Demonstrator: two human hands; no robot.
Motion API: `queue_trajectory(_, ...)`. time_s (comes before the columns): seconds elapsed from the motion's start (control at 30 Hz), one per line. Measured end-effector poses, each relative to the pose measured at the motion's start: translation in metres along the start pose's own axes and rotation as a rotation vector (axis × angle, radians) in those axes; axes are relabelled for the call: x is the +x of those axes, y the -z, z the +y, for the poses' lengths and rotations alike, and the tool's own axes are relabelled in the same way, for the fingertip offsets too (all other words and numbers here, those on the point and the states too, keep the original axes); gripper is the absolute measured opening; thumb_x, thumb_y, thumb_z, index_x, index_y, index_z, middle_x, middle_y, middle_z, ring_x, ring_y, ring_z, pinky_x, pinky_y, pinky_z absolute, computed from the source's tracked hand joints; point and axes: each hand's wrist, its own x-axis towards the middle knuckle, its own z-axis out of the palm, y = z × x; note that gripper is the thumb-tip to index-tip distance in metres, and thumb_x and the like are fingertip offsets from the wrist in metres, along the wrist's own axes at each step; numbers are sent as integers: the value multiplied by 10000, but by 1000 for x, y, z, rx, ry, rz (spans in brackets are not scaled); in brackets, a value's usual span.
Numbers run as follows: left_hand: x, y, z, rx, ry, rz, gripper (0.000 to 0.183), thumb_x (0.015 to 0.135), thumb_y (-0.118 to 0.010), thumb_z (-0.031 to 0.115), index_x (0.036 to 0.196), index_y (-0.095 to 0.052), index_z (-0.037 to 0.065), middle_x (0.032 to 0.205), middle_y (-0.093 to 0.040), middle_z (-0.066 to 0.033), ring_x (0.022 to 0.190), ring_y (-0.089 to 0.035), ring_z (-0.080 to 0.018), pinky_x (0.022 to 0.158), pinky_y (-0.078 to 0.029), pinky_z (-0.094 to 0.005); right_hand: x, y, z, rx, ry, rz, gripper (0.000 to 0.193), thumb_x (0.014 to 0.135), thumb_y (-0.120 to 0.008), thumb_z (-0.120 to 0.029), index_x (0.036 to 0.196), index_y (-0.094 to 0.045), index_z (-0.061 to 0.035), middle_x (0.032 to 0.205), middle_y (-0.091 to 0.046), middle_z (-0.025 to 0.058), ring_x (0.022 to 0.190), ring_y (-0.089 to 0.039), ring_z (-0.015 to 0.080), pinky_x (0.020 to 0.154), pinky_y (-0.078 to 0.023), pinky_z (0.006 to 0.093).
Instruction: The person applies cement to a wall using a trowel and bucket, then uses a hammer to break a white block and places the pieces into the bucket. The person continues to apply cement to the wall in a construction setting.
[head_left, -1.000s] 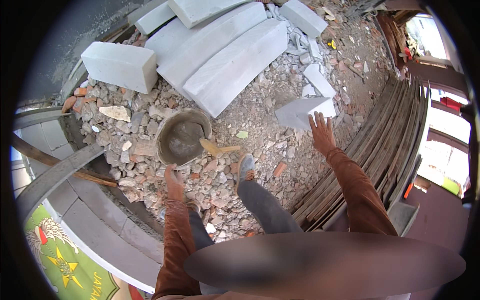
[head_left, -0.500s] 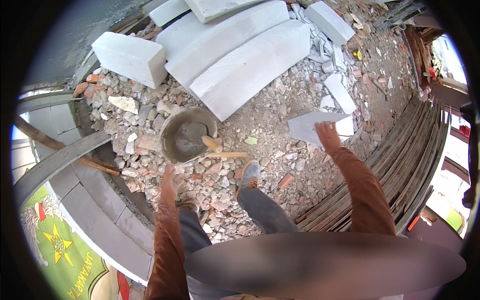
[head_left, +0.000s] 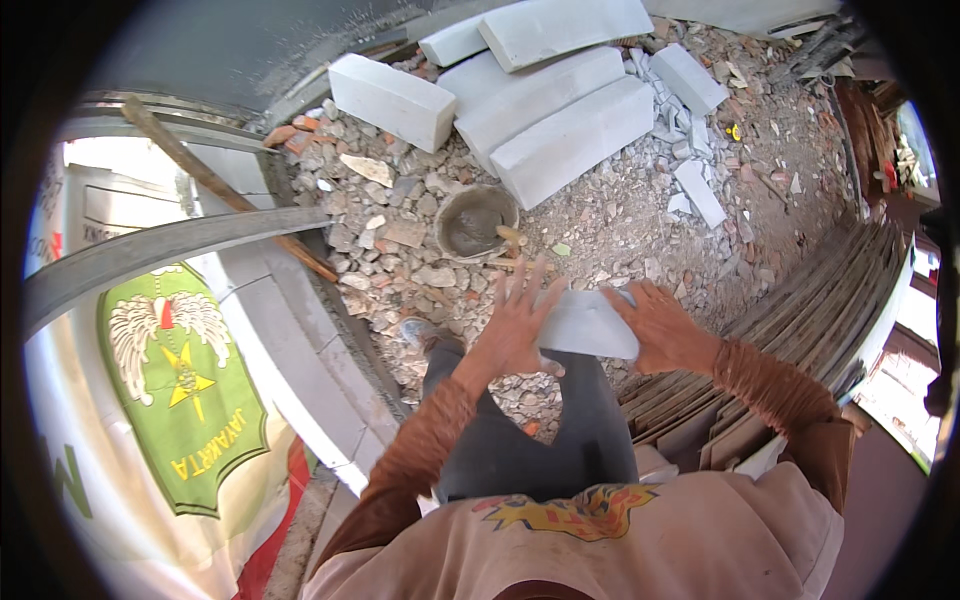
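A cut piece of pale grey lightweight block [head_left: 588,325] is held up in front of my thighs. My right hand [head_left: 672,328] grips its right end, fingers along the top edge and thumb hidden. My left hand [head_left: 515,325] is at the block's left end with fingers spread wide and the thumb by the lower corner; whether it touches the block is hard to tell. Beyond my hands stands a round bucket [head_left: 446,244] of wet grey mortar. A tool's wooden handle [head_left: 512,236] sticks out over the bucket's right rim.
Large white blocks [head_left: 575,135] are piled on broken rubble [head_left: 400,235] beyond the bucket. Long wooden planks [head_left: 790,300] lie stacked at right. A low block wall [head_left: 310,340], a slanting timber [head_left: 190,165] and a green printed banner [head_left: 180,390] stand at left. A yellow tape measure [head_left: 733,132] lies farther off.
The cut block has risen off the rubble toward my body in my right hand. My left hand has moved from beside the bucket to the block's left end. The view has shifted.
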Motion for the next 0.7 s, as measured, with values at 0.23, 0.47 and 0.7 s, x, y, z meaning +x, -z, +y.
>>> queue_trajectory(0.23,-114,185,44,-256,-147,-120,1177,555,-870,426,1517,-322,24,1500,-384,-269,1417,-353,-395,1190,-250,-453,-50,144,-168,286,190,61,1040,655,-840,-361,1499,-332,-26,1251,-489,270,1243,-468,407,1039,-392,457)
queue_trajectory(0.47,-214,276,31,-708,117,82,1212,505,-873,270,1537,-297,-2,1544,-374,-167,1437,-326,-285,1188,-191,-376,-59,50,-129,1323,117,1228,614,1036,-446,-421,1548,-314,-108,1572,-348,106,1428,-350,249,1186,-244,381)
queue_trajectory(0.7,-265,242,13,-1224,327,353,988,620,-712,254,1485,-330,-30,1340,-515,-200,1184,-552,-284,979,-464,-355,61,-94,-289,1985,105,573,774,1005,-381,-596,1557,-272,-65,1568,-334,116,1425,-325,263,1182,-209,385)
